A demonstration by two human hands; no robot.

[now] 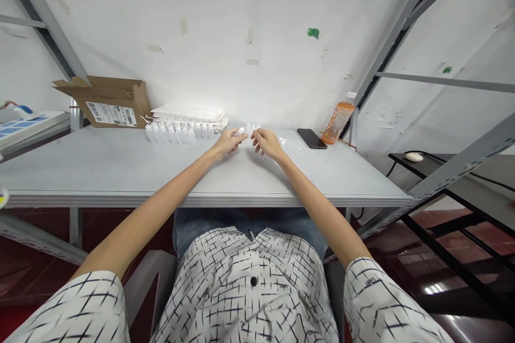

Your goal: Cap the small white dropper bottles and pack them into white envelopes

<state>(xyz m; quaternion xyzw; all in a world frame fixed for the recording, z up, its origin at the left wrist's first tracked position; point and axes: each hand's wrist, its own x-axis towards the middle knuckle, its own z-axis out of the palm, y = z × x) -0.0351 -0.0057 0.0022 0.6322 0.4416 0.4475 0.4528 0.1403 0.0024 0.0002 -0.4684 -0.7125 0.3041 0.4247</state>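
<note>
Our left hand (228, 143) and right hand (266, 144) are close together above the desk (100, 167), with their fingertips facing each other. The left fingers (238, 136) are pinched almost closed on a small white plastic piece (241, 131) that pokes out past the tips, though it is too small here for us to make out its shape. The right fingers (257, 139) are loosely curled just beside a small white bottle (249, 130) between the hands, and we cannot tell whether they have hold of anything.

A row of white bottles (171, 133) stands further left, in front of a stack of white trays (189, 115). Tiny clear pieces (284, 141) lie just right of our right hand. A cardboard box (107, 101), a phone (311, 139) and an orange drink bottle (338, 122) sit along the back.

The bottles look light and thin-walled, so we would judge them soft and easy to tip, best held gently by the body. The tiny pieces seem slippery and are best pinched at the fingertips.
</note>
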